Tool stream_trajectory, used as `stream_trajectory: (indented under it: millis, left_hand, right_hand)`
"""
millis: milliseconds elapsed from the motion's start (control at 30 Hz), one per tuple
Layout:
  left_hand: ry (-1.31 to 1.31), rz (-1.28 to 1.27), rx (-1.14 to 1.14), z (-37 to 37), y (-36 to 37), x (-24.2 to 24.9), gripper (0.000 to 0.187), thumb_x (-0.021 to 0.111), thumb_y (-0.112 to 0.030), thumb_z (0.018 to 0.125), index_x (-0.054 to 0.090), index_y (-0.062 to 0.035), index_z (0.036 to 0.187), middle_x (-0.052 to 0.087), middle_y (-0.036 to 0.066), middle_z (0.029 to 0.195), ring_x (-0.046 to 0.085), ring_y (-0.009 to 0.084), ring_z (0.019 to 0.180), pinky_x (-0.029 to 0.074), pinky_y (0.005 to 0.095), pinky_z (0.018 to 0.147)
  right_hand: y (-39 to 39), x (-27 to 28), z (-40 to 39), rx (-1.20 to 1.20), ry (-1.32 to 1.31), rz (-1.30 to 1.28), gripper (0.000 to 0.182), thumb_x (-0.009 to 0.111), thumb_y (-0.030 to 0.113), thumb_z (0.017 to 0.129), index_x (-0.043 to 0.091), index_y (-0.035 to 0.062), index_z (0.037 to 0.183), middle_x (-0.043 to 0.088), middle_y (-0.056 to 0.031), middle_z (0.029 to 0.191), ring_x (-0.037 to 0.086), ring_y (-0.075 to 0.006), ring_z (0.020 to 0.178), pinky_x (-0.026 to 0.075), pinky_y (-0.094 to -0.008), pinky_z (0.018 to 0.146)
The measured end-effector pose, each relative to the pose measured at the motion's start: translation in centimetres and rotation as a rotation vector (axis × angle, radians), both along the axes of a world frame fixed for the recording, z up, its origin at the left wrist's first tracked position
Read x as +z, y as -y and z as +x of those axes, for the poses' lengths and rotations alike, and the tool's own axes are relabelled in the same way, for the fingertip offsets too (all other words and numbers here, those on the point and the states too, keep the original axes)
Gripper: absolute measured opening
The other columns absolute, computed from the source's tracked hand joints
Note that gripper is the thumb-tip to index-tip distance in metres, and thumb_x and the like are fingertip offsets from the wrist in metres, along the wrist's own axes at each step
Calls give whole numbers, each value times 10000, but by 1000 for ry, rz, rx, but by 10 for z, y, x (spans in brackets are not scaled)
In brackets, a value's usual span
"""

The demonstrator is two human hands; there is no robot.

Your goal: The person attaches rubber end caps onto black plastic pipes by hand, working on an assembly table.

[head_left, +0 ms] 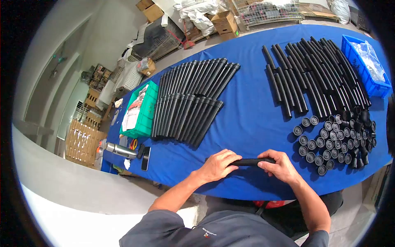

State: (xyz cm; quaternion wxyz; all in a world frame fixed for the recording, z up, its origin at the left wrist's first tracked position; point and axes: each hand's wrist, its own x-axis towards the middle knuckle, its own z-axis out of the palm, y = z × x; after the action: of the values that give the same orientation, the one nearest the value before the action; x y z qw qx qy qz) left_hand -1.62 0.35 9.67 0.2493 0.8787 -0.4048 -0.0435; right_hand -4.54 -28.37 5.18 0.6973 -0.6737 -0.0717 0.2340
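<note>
Near the front edge of the blue-covered table, a short black tube (248,162) lies level between my two hands. My left hand (218,165) is wrapped around its left end, and my right hand (279,165) grips the right end with thumb and fingers. Both ends of the tube are hidden by my fingers. To the right of my right hand sit several round black caps (324,133) with ringed tops. Beyond them lie many plain black tubes (284,91) in loose rows. Black tubes with a wider collar at one end (169,117) are laid in two fanned rows ahead of my left hand.
A green crate (144,126) with papers stands at the table's left, beside a phone (145,159), orange-handled scissors (133,144) and a metal bottle (119,150). At the far right is a blue bin (376,88) holding clear plastic bags. Cartons (225,24) and wire cages (269,14) line the back.
</note>
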Motion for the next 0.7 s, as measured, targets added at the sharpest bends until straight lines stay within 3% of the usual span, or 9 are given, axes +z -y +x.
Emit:
stream_trajectory:
  millis: [100,200,300,400,467,567,700]
  left_hand:
    - [127,-16,25,28,-4,12,356,808,-126,810,687,-8,1124,673,168,1072,671,352,996,555,418,898]
    - [221,-73,262,95,-11,24,325,800,-181,813,718,11,1062,677,171,1033,680,341,975,549,406,876]
    - [469,-8,374,190,-18,17,347,770,-236,836,735,19,1069,698,189,1003,683,361,978,545,431,863]
    - [460,107,529,277,-18,3,420,753,-310,851,742,10,1123,704,193,1024,688,370,989,539,454,875]
    - [389,231,644,314,-10,0,443,750,-317,863,730,-11,1183,698,190,1165,676,360,1100,529,453,955]
    - [331,355,723,341,3,-3,446,729,-323,896,714,-32,1234,682,173,1242,646,358,1177,502,468,1014]
    - [341,402,776,356,10,-16,378,732,-288,909,711,-22,1177,656,188,1239,643,385,1164,521,495,991]
  right_hand:
    - [-8,3,-2,-292,112,32,680,817,233,881,489,-34,1414,687,-179,1099,691,-168,800,547,-290,597]
    - [-8,-19,3,-239,176,1,853,838,259,860,350,-36,1494,624,-259,1274,712,-236,895,578,-334,667]
    - [-7,-10,1,-146,227,-108,746,799,254,893,407,-35,1457,681,-224,1175,717,-243,847,574,-370,716]
    - [-5,-14,3,-132,225,-125,662,779,233,907,452,-37,1415,705,-195,1110,717,-233,821,570,-373,709]
    - [-3,-18,4,-125,216,-124,624,769,222,914,471,-35,1398,712,-184,1080,716,-229,810,569,-372,707]
    - [-2,-16,5,-116,186,-118,576,756,207,924,495,-29,1380,717,-170,1038,716,-229,793,569,-369,701]
    - [-1,-16,6,-111,191,-119,552,751,204,925,509,-35,1360,718,-162,1029,719,-226,779,572,-368,691]
